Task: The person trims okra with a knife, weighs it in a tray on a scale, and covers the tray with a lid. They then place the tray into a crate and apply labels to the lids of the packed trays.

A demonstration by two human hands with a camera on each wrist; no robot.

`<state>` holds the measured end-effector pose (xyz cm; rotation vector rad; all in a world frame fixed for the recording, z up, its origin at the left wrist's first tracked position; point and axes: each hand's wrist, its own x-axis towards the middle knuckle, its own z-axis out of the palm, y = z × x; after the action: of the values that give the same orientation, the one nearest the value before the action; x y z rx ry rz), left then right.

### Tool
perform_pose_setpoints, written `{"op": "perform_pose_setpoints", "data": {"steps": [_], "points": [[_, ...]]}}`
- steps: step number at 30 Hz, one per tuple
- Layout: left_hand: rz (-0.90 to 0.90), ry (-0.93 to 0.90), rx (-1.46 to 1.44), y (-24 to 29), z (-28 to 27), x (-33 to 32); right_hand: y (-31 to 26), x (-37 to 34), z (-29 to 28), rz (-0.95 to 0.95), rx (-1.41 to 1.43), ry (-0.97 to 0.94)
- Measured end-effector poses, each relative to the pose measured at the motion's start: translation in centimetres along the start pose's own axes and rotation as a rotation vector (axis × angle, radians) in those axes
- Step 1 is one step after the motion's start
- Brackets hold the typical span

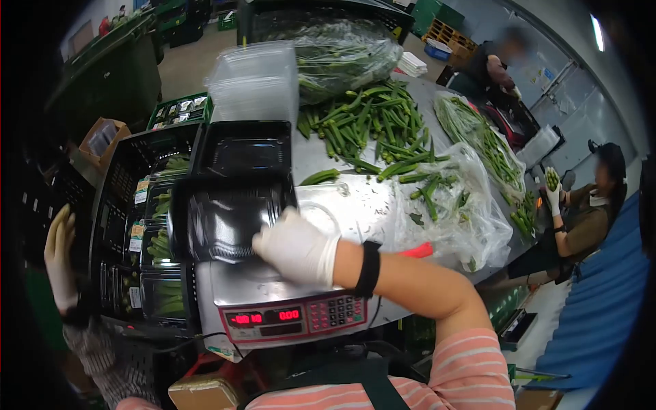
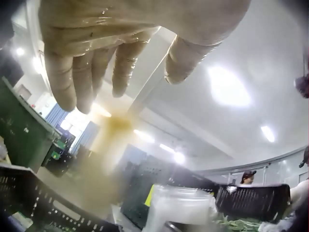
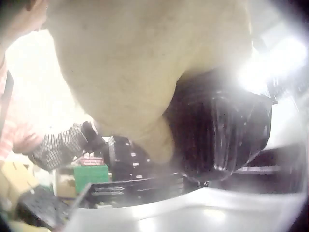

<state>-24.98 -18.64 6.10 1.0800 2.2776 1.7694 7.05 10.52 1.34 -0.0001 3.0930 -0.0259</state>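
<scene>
My gloved right hand grips the edge of a black plastic tray, blurred by motion, over the left part of the scale. In the right wrist view the thumb lies against the tray, and the other fingers are hidden. Another black tray lies just behind it, beside the clear lids. At far left my gloved left hand is raised outside the crate, fingers extended and holding nothing. The left wrist view shows the same left hand with fingers spread.
A black crate holds packed okra trays on the left. Loose okra is heaped behind the scale, near stacked clear lids and a bagged pile. A plastic bag lies right; another person stands beyond it.
</scene>
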Motion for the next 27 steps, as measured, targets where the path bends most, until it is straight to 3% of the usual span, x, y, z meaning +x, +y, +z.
{"op": "perform_pose_setpoints", "data": {"steps": [2,5,8,10,12,14,17,20,21,22,24,25,26,27], "points": [[0.01,-0.089,-0.002,3.8,-0.4,-4.9,-1.0,-2.2,2.7,-0.046,-0.016,-0.187],[0.048,-0.233,-0.017,10.4,3.0,-11.9,-0.3,-6.2,2.6,-0.114,0.146,0.247],[-0.072,-0.411,-0.21,15.5,10.1,-18.0,5.1,-12.5,0.1,-0.079,0.527,0.465],[-0.107,-0.677,-0.224,18.9,15.9,-19.7,11.3,-18.2,1.4,0.187,0.569,0.357],[-0.291,-0.866,-0.232,19.9,21.1,-21.7,18.8,-23.4,6.0,0.609,0.43,0.054],[-0.482,-0.996,-0.412,21.3,28.0,-23.2,24.0,-27.3,10.1,0.864,0.242,-0.015],[-0.527,-1.073,-0.623,20.7,39.5,-25.6,28.3,-29.8,14.8,0.942,0.171,-0.142],[-0.73,-0.997,-0.75,21.5,48.2,-26.1,29.5,-30.8,15.2,0.818,0.211,-0.134],[-0.763,-0.939,-0.88,20.4,50.6,-26.4,28.9,-31.4,13.9,0.736,0.25,-0.006],[-0.779,-0.872,-1.008,18.9,52.9,-26.5,28.3,-32.1,12.1,0.605,0.287,0.088],[-1.071,-0.666,-1.311,17.1,56.4,-25.7,26.7,-32.9,7.5,0.245,0.306,0.172],[-1.207,-0.704,-1.381,17.2,57.8,-24.9,25.9,-33.2,6.2,0.116,0.252,0.133],[-1.205,-0.69,-1.386,16.7,59.1,-25.1,25.1,-33.2,4.6,0.031,0.23,0.019],[-1.17,-0.865,-1.488,16.0,60.4,-25.2,24.9,-33.3,4.9,-0.05,0.339,0.082]]}}
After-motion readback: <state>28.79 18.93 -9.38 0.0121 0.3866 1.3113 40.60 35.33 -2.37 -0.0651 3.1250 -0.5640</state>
